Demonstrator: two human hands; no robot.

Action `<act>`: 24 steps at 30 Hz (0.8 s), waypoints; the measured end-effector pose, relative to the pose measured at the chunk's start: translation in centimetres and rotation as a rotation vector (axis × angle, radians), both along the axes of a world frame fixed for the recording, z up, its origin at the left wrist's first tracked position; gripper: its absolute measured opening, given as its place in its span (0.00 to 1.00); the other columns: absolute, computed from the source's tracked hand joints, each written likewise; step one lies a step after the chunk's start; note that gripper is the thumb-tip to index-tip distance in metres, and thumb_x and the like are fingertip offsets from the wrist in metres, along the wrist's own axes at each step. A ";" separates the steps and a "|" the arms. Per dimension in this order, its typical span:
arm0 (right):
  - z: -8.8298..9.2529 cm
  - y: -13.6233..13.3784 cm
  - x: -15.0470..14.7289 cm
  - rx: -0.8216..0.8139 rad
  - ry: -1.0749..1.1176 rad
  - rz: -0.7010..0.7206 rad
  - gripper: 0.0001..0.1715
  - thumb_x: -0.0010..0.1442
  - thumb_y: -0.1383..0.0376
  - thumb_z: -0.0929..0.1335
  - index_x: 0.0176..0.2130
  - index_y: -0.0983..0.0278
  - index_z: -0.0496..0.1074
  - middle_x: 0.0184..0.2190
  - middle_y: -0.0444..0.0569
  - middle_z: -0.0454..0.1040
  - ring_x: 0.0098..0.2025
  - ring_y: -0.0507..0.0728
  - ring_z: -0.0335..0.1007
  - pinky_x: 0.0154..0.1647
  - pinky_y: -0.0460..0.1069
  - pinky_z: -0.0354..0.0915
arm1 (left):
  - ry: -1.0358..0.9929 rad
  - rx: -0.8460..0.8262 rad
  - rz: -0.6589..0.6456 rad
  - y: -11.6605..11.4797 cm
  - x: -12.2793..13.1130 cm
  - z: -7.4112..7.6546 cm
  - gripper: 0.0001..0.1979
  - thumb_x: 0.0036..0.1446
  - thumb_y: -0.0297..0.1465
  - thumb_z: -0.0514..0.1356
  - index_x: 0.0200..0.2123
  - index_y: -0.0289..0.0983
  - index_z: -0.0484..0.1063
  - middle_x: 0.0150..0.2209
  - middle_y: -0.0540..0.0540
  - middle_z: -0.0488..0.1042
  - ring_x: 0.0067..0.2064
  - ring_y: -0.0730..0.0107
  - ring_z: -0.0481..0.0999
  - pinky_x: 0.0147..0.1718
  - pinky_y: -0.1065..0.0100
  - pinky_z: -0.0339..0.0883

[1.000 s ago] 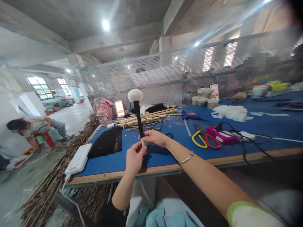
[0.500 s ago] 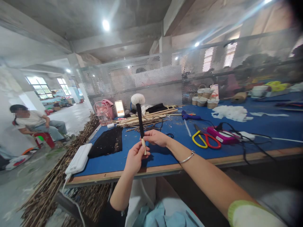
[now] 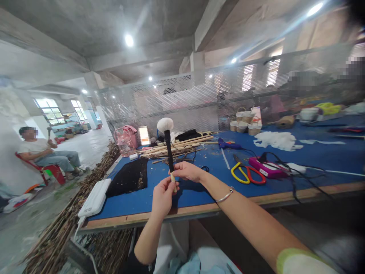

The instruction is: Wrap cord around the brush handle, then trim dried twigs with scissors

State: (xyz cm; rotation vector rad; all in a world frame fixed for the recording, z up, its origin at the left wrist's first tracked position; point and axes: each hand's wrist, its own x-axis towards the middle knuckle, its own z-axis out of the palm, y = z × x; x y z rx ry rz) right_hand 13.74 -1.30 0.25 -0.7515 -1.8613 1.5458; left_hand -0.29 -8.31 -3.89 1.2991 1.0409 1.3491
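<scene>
I hold a thin stick (image 3: 169, 150) upright over the near edge of the blue table (image 3: 199, 190). Its shaft is wrapped in black and a white fluffy ball sits on top. My left hand (image 3: 163, 196) is closed round the bare pale lower end of the stick. My right hand (image 3: 186, 171) pinches the shaft just above it, where the black wrapping ends. A silver bangle circles my right wrist.
On the table lie a black cloth (image 3: 129, 177), a white power bank (image 3: 95, 198), yellow and red scissors (image 3: 246, 173), a pink device with black cables (image 3: 266, 167), a blue glue gun (image 3: 228, 144), bamboo sticks (image 3: 176, 144) and white stuffing (image 3: 275, 139). Twigs (image 3: 71, 213) are heaped at the left. A person sits on a red chair (image 3: 42, 158).
The stick and both hands have stayed nearly where they were; the view has tilted slightly. The seated person at the left has straightened up and raised a hand.
</scene>
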 end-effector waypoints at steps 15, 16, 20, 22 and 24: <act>0.0 0.0 -0.2 0.029 0.052 -0.010 0.19 0.46 0.57 0.71 0.32 0.71 0.70 0.13 0.35 0.57 0.14 0.43 0.45 0.16 0.43 0.41 | 0.027 0.017 0.182 0.2 0.2 0.1 0.21 0.41 0.38 0.65 0.37 0.30 0.73 0.27 0.46 0.73 0.25 0.76 0.68 0.25 0.73 0.62; 0.0 0.0 -0.1 0.027 0.043 -0.003 0.19 0.47 0.57 0.70 0.33 0.71 0.70 0.12 0.34 0.55 0.14 0.43 0.43 0.15 0.43 0.39 | 0.008 0.009 0.161 0.2 0.1 0.1 0.21 0.41 0.38 0.65 0.37 0.30 0.73 0.26 0.46 0.73 0.25 0.76 0.67 0.25 0.73 0.62; -0.4 0.3 -0.1 -0.013 0.055 0.049 0.20 0.48 0.55 0.69 0.34 0.70 0.69 0.12 0.34 0.55 0.12 0.42 0.41 0.13 0.43 0.36 | -0.045 0.003 0.067 0.0 -0.1 0.2 0.21 0.43 0.40 0.64 0.38 0.31 0.74 0.25 0.47 0.73 0.24 0.77 0.67 0.25 0.74 0.61; -0.5 0.4 -0.1 -0.028 0.065 0.055 0.21 0.47 0.55 0.70 0.34 0.70 0.69 0.14 0.36 0.59 0.12 0.42 0.41 0.13 0.43 0.36 | -0.066 0.002 0.027 0.0 -0.1 0.2 0.21 0.44 0.41 0.63 0.38 0.32 0.74 0.27 0.47 0.73 0.25 0.76 0.67 0.26 0.74 0.61; -0.5 0.4 -0.1 -0.029 0.063 0.046 0.21 0.47 0.55 0.70 0.34 0.70 0.68 0.15 0.37 0.60 0.12 0.42 0.42 0.13 0.43 0.36 | -0.072 0.005 0.009 0.0 -0.1 0.1 0.21 0.45 0.41 0.62 0.39 0.32 0.73 0.29 0.46 0.74 0.27 0.76 0.68 0.27 0.74 0.61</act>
